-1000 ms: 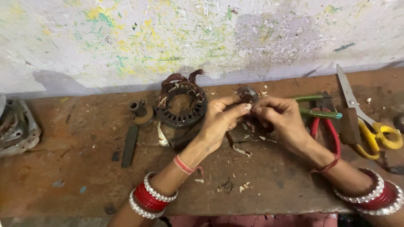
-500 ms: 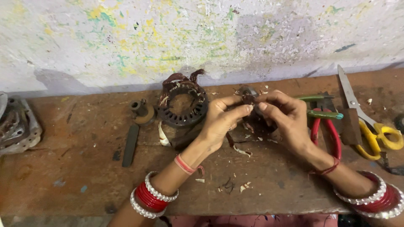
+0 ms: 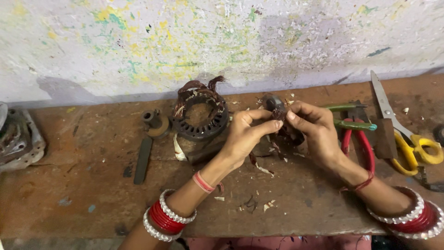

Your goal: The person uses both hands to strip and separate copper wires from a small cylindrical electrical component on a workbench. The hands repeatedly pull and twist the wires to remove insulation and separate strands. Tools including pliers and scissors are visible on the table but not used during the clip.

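My left hand (image 3: 245,136) and my right hand (image 3: 314,129) meet over the middle of a brown wooden bench (image 3: 92,194). Together they pinch a small dark motor part (image 3: 276,107) with reddish copper wire sticking out of it. Thumb and forefinger of each hand close on the wire at the part's lower edge. Red and white bangles circle both wrists. Left of my left hand a dark ring-shaped stator (image 3: 200,115) with loose copper windings lies on the bench.
Green-handled pliers (image 3: 352,124), red-handled pliers (image 3: 365,150) and yellow-handled scissors (image 3: 402,134) lie to the right. A small bushing (image 3: 155,122) and a flat dark file (image 3: 142,159) lie left of the stator. A grey metal housing (image 3: 18,139) sits at the far left. Paper scraps litter the bench. A paint-flecked wall stands behind.
Both hands stay at the same spot. The fingers have shifted slightly on the small part and its wire.
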